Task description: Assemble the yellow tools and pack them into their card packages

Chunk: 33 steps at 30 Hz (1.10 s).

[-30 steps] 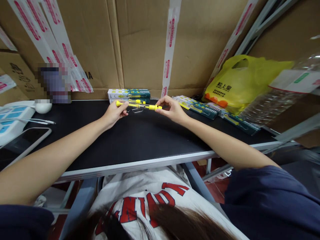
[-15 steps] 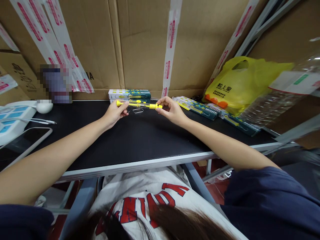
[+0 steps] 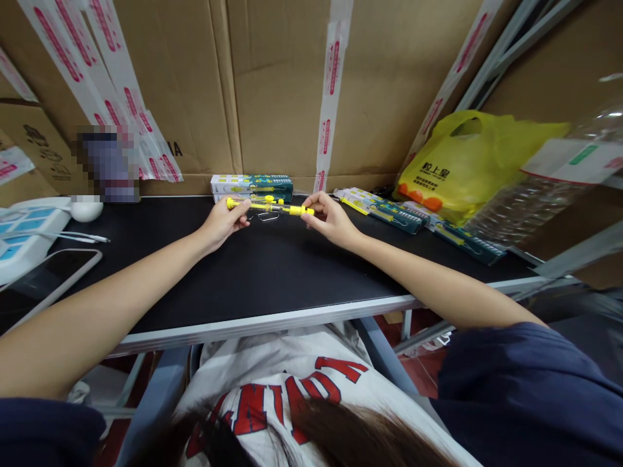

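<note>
While I watch through the head view, my left hand point(image 3: 221, 222) pinches the near-left end of a slim yellow-capped tool point(image 3: 270, 207), and my right hand point(image 3: 332, 219) pinches its yellow cap on the right. The tool hangs level between them, just above the black worktop point(image 3: 263, 272), close to the far edge. Against a second ago, the right hand has slid inward a touch and dropped slightly, fingertips now closed tighter on the cap; the left has barely moved. I read that as the hands working the cap end, with the tool not yet set down. Beneath it, a small wire clip point(image 3: 268, 216) lies on the worktop. Just behind sits a white and green box point(image 3: 252, 185); more flat packs point(image 3: 384, 209) fan out to the right, next to a yellow bag point(image 3: 467, 162). Far left, I see a white power strip point(image 3: 22, 233) and a phone point(image 3: 53, 269), well apart from both hands.
</note>
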Each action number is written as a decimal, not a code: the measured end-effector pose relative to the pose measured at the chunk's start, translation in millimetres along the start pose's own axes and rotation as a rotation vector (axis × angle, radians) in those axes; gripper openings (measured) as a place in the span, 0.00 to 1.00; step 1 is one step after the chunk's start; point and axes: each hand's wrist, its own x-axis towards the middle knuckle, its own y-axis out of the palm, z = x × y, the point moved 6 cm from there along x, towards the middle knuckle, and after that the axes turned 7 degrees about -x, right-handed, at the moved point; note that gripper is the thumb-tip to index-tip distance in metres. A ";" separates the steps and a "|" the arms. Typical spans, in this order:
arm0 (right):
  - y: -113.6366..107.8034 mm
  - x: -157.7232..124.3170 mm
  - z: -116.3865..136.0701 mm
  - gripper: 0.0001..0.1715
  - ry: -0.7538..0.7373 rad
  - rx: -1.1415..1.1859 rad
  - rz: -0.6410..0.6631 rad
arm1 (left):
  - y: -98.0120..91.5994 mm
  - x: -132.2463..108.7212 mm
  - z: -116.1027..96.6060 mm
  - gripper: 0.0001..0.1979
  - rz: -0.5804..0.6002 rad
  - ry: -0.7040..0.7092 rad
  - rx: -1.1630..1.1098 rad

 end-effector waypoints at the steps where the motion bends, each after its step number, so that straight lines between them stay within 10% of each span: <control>1: 1.6 -0.4 -0.5 0.19 0.006 0.018 0.017 | -0.1 0.1 0.3 0.17 -0.001 -0.002 0.000; 22: -10.8 -1.0 11.2 0.17 -0.048 -0.122 -0.127 | 1.4 -0.2 1.3 0.18 0.024 -0.007 -0.003; 33: 2.9 -0.3 2.7 0.29 0.068 0.132 0.042 | 4.1 -0.9 -1.1 0.19 0.028 -0.006 -0.034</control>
